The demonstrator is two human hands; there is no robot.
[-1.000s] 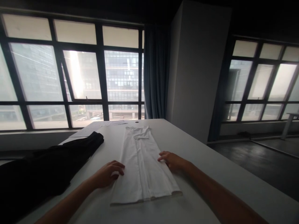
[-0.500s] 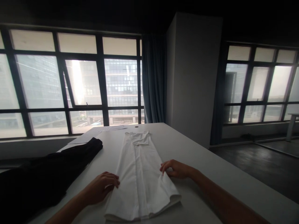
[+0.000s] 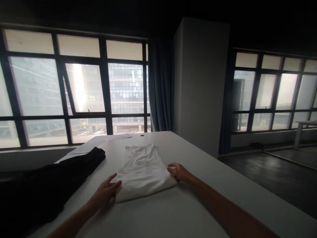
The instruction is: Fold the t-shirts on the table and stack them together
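White garment (image 3: 144, 172) folded on table (image 3: 188, 211), left hand (image 3: 106, 190), right hand (image 3: 178, 172) touching edges

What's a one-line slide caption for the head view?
Both hands, left hand and right hand, flank a folded white cloth garment on a white table, beside dark fabric.

The room is dim and lit only by daylight from the big windows (image 3: 74, 96) ahead and a second bank of windows on the right (image 3: 274, 92). One pane on the left glares white and washes out the buildings behind it. The ceiling and upper corners fall to near black. The white desk (image 3: 173, 211) catches a soft grey sheen, and the dark cloth (image 3: 44, 185) at the left loses all detail. Window frames bow outward towards the edges.
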